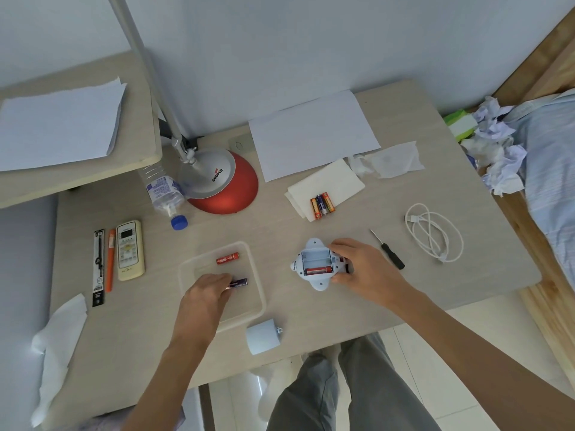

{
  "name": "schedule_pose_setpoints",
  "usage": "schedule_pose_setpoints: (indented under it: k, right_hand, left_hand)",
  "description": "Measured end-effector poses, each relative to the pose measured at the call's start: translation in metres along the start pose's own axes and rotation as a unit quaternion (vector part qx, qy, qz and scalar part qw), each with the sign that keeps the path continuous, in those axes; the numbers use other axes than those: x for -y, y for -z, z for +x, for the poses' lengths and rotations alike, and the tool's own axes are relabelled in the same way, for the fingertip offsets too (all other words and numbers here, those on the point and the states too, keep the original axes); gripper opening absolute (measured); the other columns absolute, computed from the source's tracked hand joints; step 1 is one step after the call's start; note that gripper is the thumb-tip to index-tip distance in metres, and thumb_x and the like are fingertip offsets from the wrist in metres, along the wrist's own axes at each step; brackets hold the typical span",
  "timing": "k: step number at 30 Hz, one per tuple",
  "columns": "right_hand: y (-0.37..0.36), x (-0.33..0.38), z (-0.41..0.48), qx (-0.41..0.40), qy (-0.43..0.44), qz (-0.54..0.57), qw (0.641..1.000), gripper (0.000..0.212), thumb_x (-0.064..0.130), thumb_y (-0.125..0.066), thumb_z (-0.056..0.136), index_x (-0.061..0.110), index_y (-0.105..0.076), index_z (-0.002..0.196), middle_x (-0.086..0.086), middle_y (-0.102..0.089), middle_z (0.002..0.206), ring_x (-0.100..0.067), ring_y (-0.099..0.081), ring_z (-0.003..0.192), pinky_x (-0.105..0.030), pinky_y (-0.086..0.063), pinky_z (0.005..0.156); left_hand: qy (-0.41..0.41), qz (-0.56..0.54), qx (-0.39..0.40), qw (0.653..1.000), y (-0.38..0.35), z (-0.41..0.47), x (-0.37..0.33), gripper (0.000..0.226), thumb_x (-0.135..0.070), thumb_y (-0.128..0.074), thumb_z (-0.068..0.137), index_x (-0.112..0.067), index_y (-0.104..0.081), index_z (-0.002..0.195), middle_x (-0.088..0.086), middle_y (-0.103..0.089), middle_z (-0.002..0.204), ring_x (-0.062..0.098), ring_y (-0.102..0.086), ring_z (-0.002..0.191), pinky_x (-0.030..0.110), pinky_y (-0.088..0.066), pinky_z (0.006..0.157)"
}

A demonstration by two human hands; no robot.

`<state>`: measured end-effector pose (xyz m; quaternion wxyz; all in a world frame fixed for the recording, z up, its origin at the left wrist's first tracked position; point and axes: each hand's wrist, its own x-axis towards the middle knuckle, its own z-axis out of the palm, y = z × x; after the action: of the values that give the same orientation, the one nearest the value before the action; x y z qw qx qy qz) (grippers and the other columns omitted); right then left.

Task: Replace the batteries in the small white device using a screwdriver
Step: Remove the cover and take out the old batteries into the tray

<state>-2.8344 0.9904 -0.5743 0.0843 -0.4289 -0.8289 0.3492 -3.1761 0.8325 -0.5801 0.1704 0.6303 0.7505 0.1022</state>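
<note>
Nearest me, the pale battery cover (264,335) lies at the table's front edge with its small screw beside it, set aside so the compartment stays open. Just beyond it sits the clear plastic tray (258,301), which I judge is where batteries are being sorted. My left hand (207,295) reaches into the tray, fingertips closed on the purple battery (239,282), either setting it down or lifting it; I cannot tell which. A red battery (227,258) lies loose further back in the same tray, apart from my fingers.

To the right, my right hand (357,264) clasps the small white device (315,264) from its right side, thumb and fingers wrapped around the body, pinning it flat on the table with the compartment facing up. Two slots look empty; one red cell (317,270) sits in the nearest slot. The device is thus well apart from my left hand, across the tray wall.

The screwdriver (387,249) lies just beyond my right hand, untouched, within easy reach for the cover. Further back, three batteries (322,205) rest together on a folded tissue (333,185); whether these are fresh or spent I cannot say. The white cable (434,236) stays off to the right.
</note>
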Motion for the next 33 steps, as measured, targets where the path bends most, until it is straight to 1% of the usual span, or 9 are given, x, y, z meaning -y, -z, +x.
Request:
schedule_pose_setpoints:
  k: [2,4,7,12,15,17,23,28,33]
  right_hand:
    - [0.0,0.001,0.001,0.002,-0.001,-0.006,1.0,0.055,0.023,-0.084,0.088,0.016,-0.065,0.138,0.002,-0.067,0.13,-0.016,-0.064,0.112,-0.033,-0.058,0.096]
    - [-0.001,0.001,0.001,0.004,0.001,-0.009,1.0,0.056,0.024,-0.084,0.088,0.016,-0.063,0.14,0.002,-0.066,0.133,-0.015,-0.064,0.114,-0.03,-0.057,0.097]
    - [-0.002,-0.002,0.001,0.01,0.0,-0.008,1.0,0.058,0.026,-0.084,0.089,0.017,-0.062,0.142,0.002,-0.066,0.134,-0.015,-0.064,0.116,-0.028,-0.056,0.099]
    - [-0.003,-0.001,0.001,0.007,-0.006,-0.027,1.0,0.062,0.027,-0.085,0.088,0.015,-0.061,0.144,-0.002,-0.066,0.137,-0.019,-0.065,0.118,-0.03,-0.054,0.102]
    - [-0.003,-0.001,0.003,0.01,-0.007,-0.031,0.999,0.052,0.026,-0.084,0.087,0.014,-0.066,0.134,-0.001,-0.068,0.128,-0.019,-0.066,0.108,-0.037,-0.059,0.095]
    - [-0.003,-0.001,0.004,0.012,-0.009,-0.032,0.999,0.047,0.026,-0.083,0.086,0.014,-0.067,0.129,0.0,-0.068,0.122,-0.019,-0.066,0.102,-0.039,-0.06,0.09]
    - [-0.005,-0.002,0.005,0.015,-0.021,-0.043,0.999,0.051,0.031,-0.085,0.085,0.019,-0.066,0.13,0.005,-0.066,0.127,-0.017,-0.064,0.108,-0.028,-0.053,0.088]
    - [-0.002,-0.002,0.004,0.021,-0.025,-0.053,0.998,0.054,0.034,-0.084,0.086,0.017,-0.064,0.134,0.004,-0.065,0.131,-0.018,-0.064,0.111,-0.033,-0.056,0.089]
    - [-0.001,-0.001,0.004,0.021,-0.021,-0.064,0.998,0.053,0.038,-0.084,0.087,0.02,-0.065,0.133,0.007,-0.066,0.128,-0.016,-0.065,0.107,-0.038,-0.06,0.089]
  left_hand:
    - [-0.004,-0.011,-0.02,1.0,0.011,-0.001,-0.011,0.012,-0.018,-0.075,0.096,-0.021,-0.074,0.107,-0.005,-0.073,0.105,0.019,-0.068,0.099,0.034,-0.059,0.085]
    - [-0.011,-0.029,-0.074,0.997,0.023,0.001,-0.033,0.023,-0.012,-0.081,0.092,-0.012,-0.078,0.115,0.003,-0.076,0.111,0.022,-0.072,0.102,0.037,-0.061,0.09]
    - [-0.083,-0.054,-0.132,0.986,0.031,0.01,-0.079,0.033,-0.004,-0.086,0.085,-0.002,-0.079,0.117,0.012,-0.078,0.115,0.024,-0.075,0.104,0.034,-0.058,0.099]
    - [-0.203,-0.072,-0.045,0.975,0.01,0.036,-0.132,0.035,-0.014,-0.083,0.092,-0.007,-0.075,0.125,0.01,-0.077,0.118,0.029,-0.074,0.103,0.042,-0.064,0.083]
    - [-0.241,-0.034,0.013,0.97,-0.013,0.054,-0.139,0.033,-0.016,-0.083,0.09,-0.013,-0.075,0.122,0.008,-0.072,0.127,0.029,-0.069,0.117,0.046,-0.065,0.08]
    - [-0.266,-0.009,0.044,0.963,-0.022,0.064,-0.136,0.032,-0.02,-0.081,0.091,-0.017,-0.075,0.123,0.005,-0.067,0.133,0.026,-0.061,0.126,0.043,-0.063,0.08]
    - [-0.324,0.063,0.068,0.942,-0.023,0.076,-0.133,0.034,-0.031,-0.076,0.093,-0.024,-0.072,0.126,0.004,-0.061,0.133,0.029,-0.055,0.122,0.038,-0.058,0.088]
    - [-0.335,0.042,0.086,0.937,-0.021,0.084,-0.132,0.034,-0.033,-0.073,0.094,-0.032,-0.069,0.128,0.005,-0.057,0.128,0.029,-0.052,0.12,0.038,-0.058,0.075]
    - [-0.342,0.053,0.111,0.932,-0.017,0.088,-0.132,0.036,-0.041,-0.062,0.099,-0.038,-0.062,0.135,0.0,-0.049,0.131,0.027,-0.046,0.124,0.036,-0.059,0.075]
